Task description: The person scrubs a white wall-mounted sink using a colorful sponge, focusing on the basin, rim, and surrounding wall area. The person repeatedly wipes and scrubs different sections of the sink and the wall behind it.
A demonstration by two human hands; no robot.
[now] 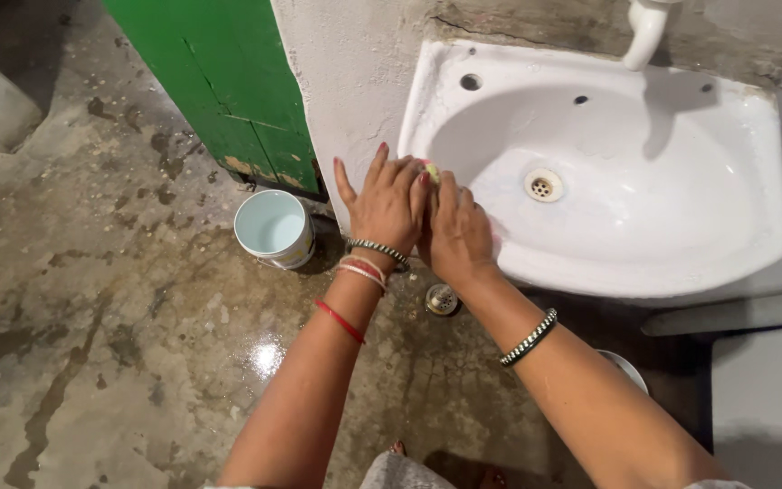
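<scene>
Head view: both hands meet at the front left rim of the white wall basin (590, 263). The left hand (389, 201) lies flat over the rim with its fingers spread, gripping nothing that shows. The right hand (457, 234) presses against it, curled over the lip; whether it clasps anything I cannot tell. A small pale green and pink object (431, 169), perhaps a scrubber or soap, peeks out between the 2 hands at the fingertips.

As a judgement, the step in hand is rubbing or scrubbing the basin's rim. Carrying on along the lip would call for sliding both hands together while keeping pressure on that small object.

The basin's edge curves away to the right with open room along it, and the drain (543, 186) and the tap (646, 32) sit well apart from the hands. To the left, the plastered wall corner (346, 91) stands just beside the left hand, leaving little room. Below, a white bucket (273, 228) stands on the wet concrete floor (92, 344) near a small floor drain (442, 300).
</scene>
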